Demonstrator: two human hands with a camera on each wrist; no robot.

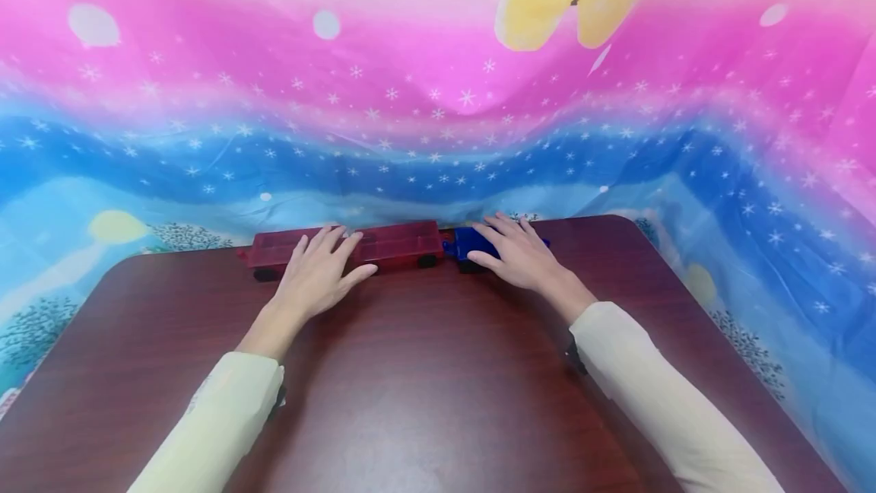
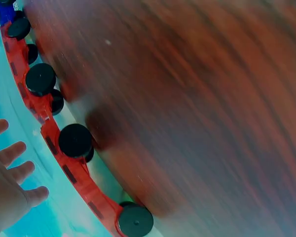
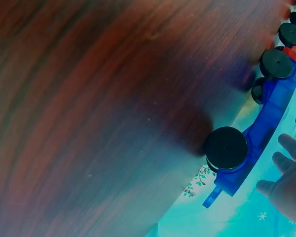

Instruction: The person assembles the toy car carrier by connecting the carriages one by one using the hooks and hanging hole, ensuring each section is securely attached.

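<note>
Two red see-through toy train wagons, the left one [image 1: 270, 249] and the right one [image 1: 404, 243], stand end to end along the table's far edge. A blue toy wagon [image 1: 468, 240] stands in line at their right end; all have black wheels. My left hand [image 1: 316, 272] is over the place where the red wagons meet, hiding part of both, its fingers spread and holding nothing. Over the blue wagon is my right hand [image 1: 522, 256], fingers extended, covering much of it. Both wrist views show a gap between the fingers and the wagons.
The brown wooden table [image 1: 424, 386] has rounded far corners. Right behind its far edge hangs a pink and blue cloth [image 1: 424, 143] with snowflakes, which also runs along the right side.
</note>
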